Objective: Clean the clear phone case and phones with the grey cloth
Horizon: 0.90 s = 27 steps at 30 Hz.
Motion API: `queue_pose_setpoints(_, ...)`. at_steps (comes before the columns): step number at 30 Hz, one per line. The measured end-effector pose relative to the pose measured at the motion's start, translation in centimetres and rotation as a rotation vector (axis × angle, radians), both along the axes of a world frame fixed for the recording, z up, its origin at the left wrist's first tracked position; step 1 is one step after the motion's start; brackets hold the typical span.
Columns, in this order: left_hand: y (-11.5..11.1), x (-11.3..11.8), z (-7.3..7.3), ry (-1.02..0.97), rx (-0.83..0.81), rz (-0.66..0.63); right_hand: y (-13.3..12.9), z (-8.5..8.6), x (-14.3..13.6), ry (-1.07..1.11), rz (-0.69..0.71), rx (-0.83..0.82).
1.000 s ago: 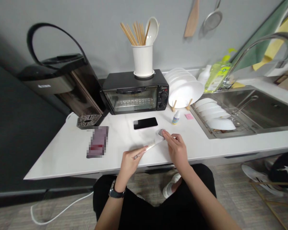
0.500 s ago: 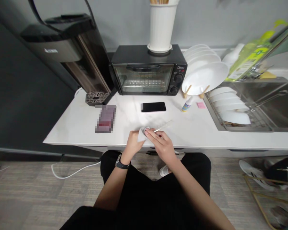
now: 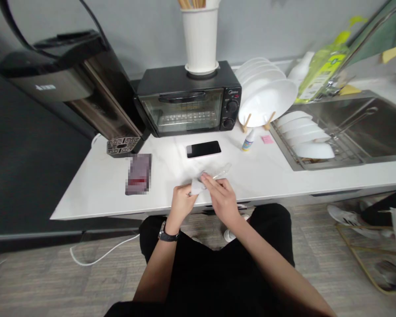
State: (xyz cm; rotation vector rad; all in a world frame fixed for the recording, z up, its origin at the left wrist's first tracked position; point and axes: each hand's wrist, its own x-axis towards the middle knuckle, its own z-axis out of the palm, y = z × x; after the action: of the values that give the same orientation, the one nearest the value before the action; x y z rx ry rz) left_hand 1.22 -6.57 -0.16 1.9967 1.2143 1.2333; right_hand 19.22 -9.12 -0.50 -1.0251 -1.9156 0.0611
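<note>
Over the counter's front edge my two hands meet around a crumpled white cloth or tissue (image 3: 197, 186). My left hand (image 3: 182, 200), with a dark-strapped watch at the wrist, is closed on it. My right hand (image 3: 223, 200) is bent over the cloth, its fingertips pressed to it. A thin, see-through piece with a rounded end (image 3: 223, 170) sticks out beyond my right fingers; its kind and how it is gripped are hidden. Just behind lies a phone (image 3: 203, 149), dark screen up. A small white spray bottle (image 3: 248, 141) stands to its right.
A blurred purple item (image 3: 139, 172) lies left on the white counter (image 3: 95, 198). Behind stand a drink dispenser (image 3: 86, 97), a toaster oven (image 3: 188, 105) bearing a white cup (image 3: 201, 39), and racked plates (image 3: 267, 101). Right is a sink (image 3: 356, 154) with bowls (image 3: 313, 149).
The head view has turned, so the counter and its things appear shifted left and tilted. My hands keep hold of the cloth; the clear piece shows more of its rounded end.
</note>
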Motion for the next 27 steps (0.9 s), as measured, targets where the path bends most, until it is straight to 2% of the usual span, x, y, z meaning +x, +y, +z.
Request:
queue_pose_setpoints(3,0.0,-0.3,0.2,-0.010,-0.061,-0.059,-1.0,-0.3,-2.0,0.011,0.120,0.008)
queue_pose_setpoints(5,-0.1,-0.4,0.3,-0.009,-0.076,-0.082,-1.0,-0.2,-1.8,0.014,0.159,0.025)
queue_pose_setpoints(7,0.0,-0.3,0.4,0.032,-0.029,-0.066,-0.4,0.0,-0.3,0.000,0.195,0.028)
queue_pose_setpoints(11,0.2,0.0,0.4,0.061,0.028,-0.002,1.9,1.0,4.5,-0.042,0.212,-0.023)
queue_pose_setpoints(14,0.1,0.4,0.5,-0.015,-0.012,-0.016,3.5,1.7,7.6,-0.050,0.124,-0.042)
queue_pose_setpoints(16,-0.1,0.6,0.5,-0.051,-0.031,-0.032,3.8,1.8,8.1,-0.045,0.019,-0.042)
queue_pose_setpoints(18,-0.1,0.7,0.4,-0.056,-0.036,-0.037,3.2,1.4,7.0,-0.015,-0.082,-0.030)
queue_pose_setpoints(20,-0.1,0.6,0.2,-0.034,-0.022,-0.023,2.0,0.9,4.6,0.035,-0.133,-0.013)
queue_pose_setpoints(24,-0.1,0.2,0.0,-0.016,-0.039,-0.025,-0.8,0.0,-1.3,0.076,-0.002,-0.002)
queue_pose_setpoints(27,-0.2,-0.2,0.1,-0.065,-0.103,-0.063,-1.4,0.0,-3.1,0.052,0.090,0.000)
